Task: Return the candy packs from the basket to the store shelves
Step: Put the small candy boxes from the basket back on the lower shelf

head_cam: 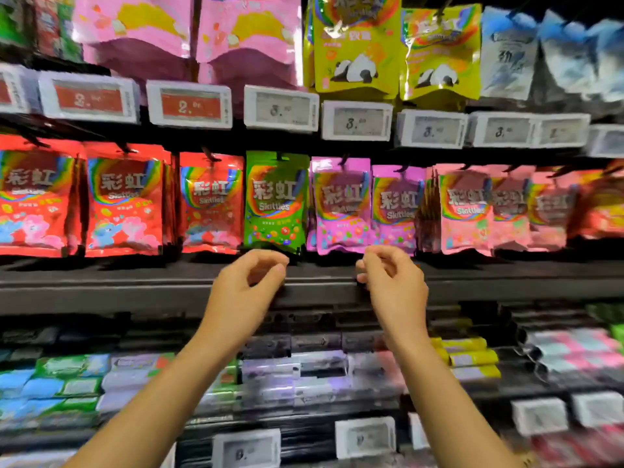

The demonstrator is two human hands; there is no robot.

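Green pack [276, 201] is hanging upright just above the left hand [248, 282], nearer than the right hand [393, 282]; both hands' fingers [266, 258] are curling loosely, holding nothing.

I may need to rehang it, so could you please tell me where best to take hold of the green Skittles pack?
Pinch the green Skittles pack by its free bottom edge or lower sides, coming from below and in front. It hangs flat from a peg at the top, and neighbouring packs crowd both sides.
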